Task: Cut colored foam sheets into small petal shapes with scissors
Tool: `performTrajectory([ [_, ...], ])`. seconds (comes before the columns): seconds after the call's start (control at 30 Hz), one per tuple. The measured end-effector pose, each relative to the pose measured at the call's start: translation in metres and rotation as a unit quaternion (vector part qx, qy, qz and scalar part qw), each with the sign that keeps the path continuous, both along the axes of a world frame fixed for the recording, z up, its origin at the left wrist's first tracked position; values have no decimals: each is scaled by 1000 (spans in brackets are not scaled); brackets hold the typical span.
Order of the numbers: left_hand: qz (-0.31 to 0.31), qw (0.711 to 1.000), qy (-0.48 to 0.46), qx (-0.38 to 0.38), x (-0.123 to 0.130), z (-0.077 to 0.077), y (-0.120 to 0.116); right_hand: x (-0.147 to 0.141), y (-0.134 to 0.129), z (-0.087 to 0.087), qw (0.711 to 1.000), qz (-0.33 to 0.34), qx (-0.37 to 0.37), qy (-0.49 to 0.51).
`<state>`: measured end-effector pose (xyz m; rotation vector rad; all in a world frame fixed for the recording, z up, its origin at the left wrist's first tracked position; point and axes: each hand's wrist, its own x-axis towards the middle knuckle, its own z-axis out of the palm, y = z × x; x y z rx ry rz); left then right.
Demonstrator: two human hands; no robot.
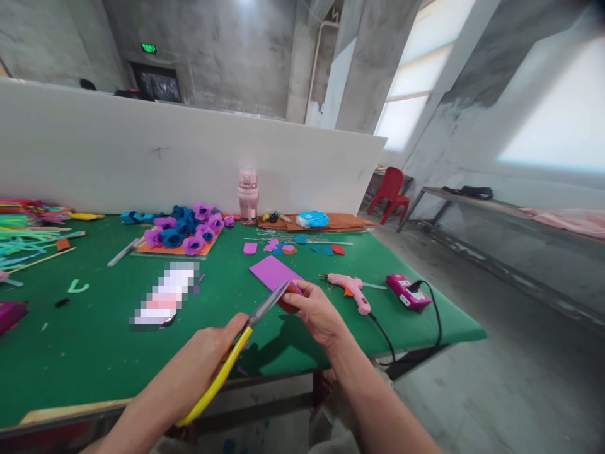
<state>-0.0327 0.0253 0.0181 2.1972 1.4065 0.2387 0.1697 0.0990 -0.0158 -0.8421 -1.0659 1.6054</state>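
My left hand (210, 353) is closed round a pair of scissors (268, 305) with a long yellow handle. The grey blades point away from me and to the right, their tips by the fingers of my right hand (314, 309). Those fingers pinch the near right corner of a purple sheet (274, 272), foam or felt by its look. Beneath the fingers shows a reddish-brown patch; I cannot tell whether it is a separate piece. The sheet is just above the green table (212, 359), and the blade tips overlap its near edge.
A pink glue gun (347, 287) lies to the right, beside a magenta power block (407, 292) with a black cable. Purple and blue handmade flowers (184, 227), small cut pieces (274, 246) and a pink bottle (248, 198) sit farther back. A blurred-out flat object (167, 296) lies left.
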Motion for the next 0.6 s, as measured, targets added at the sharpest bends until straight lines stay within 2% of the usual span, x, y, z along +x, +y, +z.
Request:
performTrajectory([
  [0.33,3,1000,3,14,-2,-7,2,-1,0,0,998,-58,-14,36],
  [0.6,0,1000,14,15,-4,-12,4,2,1,-2,999,-42,-15,25],
])
